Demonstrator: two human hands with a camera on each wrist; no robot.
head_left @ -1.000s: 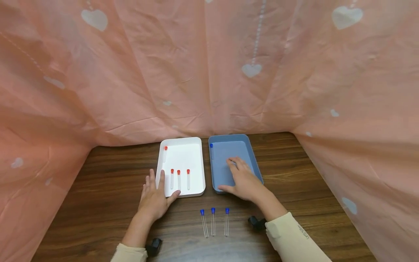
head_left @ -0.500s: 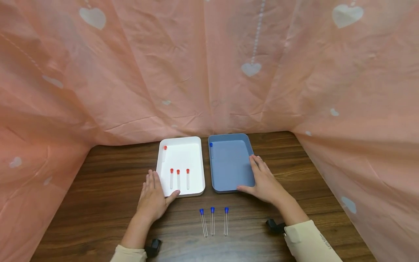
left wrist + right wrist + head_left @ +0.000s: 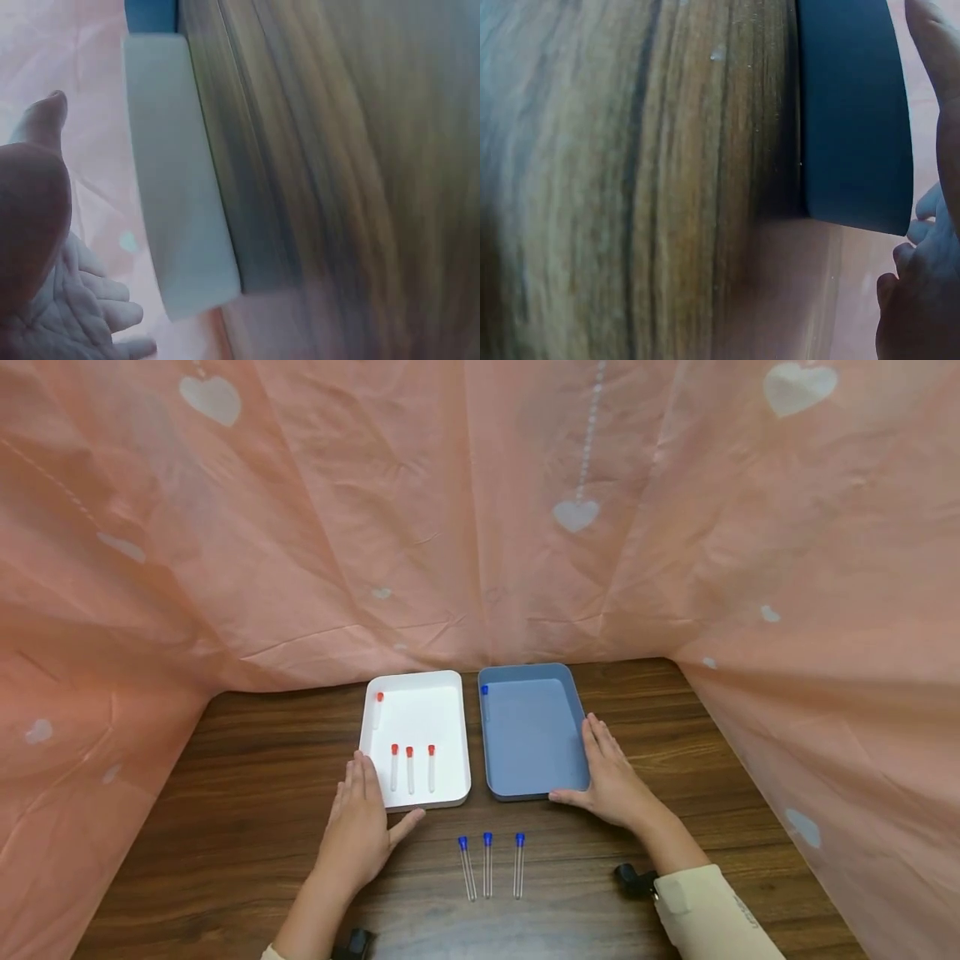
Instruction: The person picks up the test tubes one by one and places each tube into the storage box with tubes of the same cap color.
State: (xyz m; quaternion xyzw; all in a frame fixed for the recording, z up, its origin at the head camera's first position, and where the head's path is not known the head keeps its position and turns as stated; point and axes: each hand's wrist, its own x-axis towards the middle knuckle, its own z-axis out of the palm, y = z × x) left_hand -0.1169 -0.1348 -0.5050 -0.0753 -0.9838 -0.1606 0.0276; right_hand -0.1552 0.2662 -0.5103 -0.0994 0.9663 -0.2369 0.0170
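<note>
My left hand lies at the near left corner of the white tray, fingers straight along its left side and thumb spread out before its front edge. Beside the right wall of the blue-grey tray is my right hand, fingers extended, thumb at the near right corner. Neither hand holds a test tube. Several red-capped test tubes lie in the white tray. One blue-capped test tube rests along the left wall of the blue-grey tray. Three more blue-capped test tubes lie side by side on the table in front.
The trays stand side by side with a narrow gap on a dark wood-grain table. A pink curtain with white hearts hangs behind and at both sides, close to the trays' far edges. Each wrist carries a black camera.
My right hand has drawn back from over the blue-grey tray to its right side. The left hand has come slightly nearer, its thumb off the white tray. The test tubes have stayed put.
</note>
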